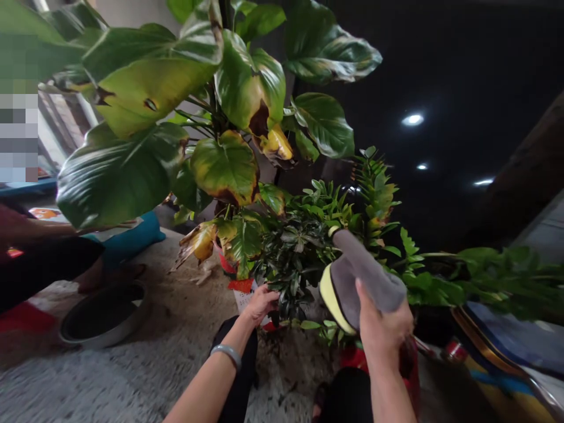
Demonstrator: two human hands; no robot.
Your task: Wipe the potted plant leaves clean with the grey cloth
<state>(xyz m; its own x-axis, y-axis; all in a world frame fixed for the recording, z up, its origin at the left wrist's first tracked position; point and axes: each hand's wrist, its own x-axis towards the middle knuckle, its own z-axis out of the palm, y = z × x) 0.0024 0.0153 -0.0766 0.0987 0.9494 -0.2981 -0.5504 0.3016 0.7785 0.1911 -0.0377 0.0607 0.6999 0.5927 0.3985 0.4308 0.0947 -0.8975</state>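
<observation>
My right hand [384,326] is closed around a grey cloth [346,282] with yellow-green edging, which hangs folded from the fist. The cloth is just right of a bushy plant [299,252] with small, dark, glossy leaves. My left hand [263,302], with a grey bangle [227,354] on the wrist, is at the plant's lower left side. Its fingers are bent together on the dark leaves, and the fingertips are partly hidden there. Over both hands rises a tall plant with broad leaves [118,170], several of them yellowed and brown at the edges.
To the left another person's leg [48,264] shows beside a round basin [103,317] on the rough floor. More green plants [440,285] spread to the right, in front of a dark, shiny wall [440,76]. Framed flat panels [506,341] lean at the lower right.
</observation>
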